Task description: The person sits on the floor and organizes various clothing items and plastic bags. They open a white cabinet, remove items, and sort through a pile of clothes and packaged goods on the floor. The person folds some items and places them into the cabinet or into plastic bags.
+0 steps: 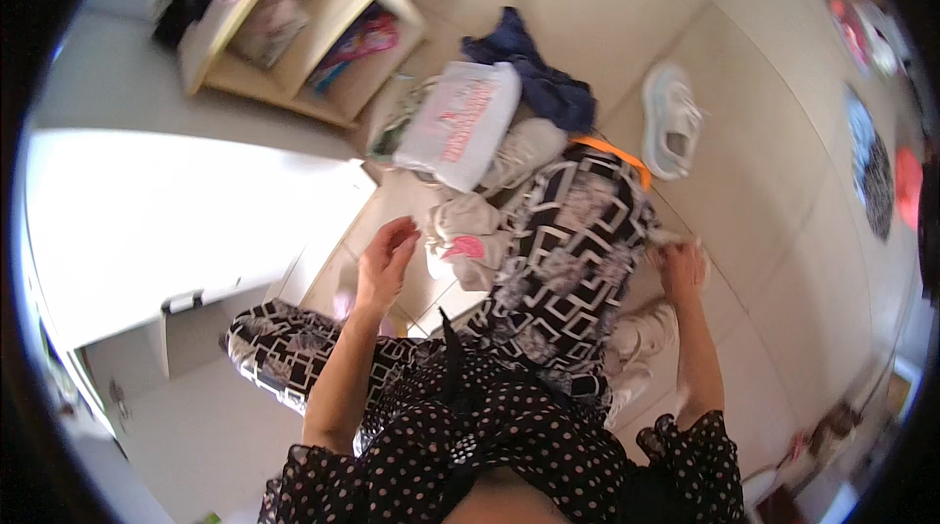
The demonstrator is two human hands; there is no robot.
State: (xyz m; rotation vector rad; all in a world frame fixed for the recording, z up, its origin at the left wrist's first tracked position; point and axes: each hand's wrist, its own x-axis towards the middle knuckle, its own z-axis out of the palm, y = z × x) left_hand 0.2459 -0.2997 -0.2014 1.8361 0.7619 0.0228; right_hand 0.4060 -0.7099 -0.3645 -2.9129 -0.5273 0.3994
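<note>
My left hand [386, 264] is raised over the floor to the left of a crumpled off-white cloth item with a pink patch [464, 248]. It is empty, with thumb and fingers slightly apart. On the other side of my patterned trouser leg, my right hand [682, 269] has its fingers curled against a whitish, shoe-like thing [668, 236]. The hand covers most of that thing. Just below it, white shoes [641, 338] lie beside my leg. A grey-white printed package [460, 122] rests in front of me, partly over a pale shoe [529, 154].
Dark blue cloth [534, 73] lies beyond the package, and an orange strip [617, 157] beside my knee. One white sneaker [672, 122] stands apart on the tiles. At left are a wooden shelf unit [338, 34] and a bright white cabinet surface [186, 230]. More footwear [867, 157] lies far right.
</note>
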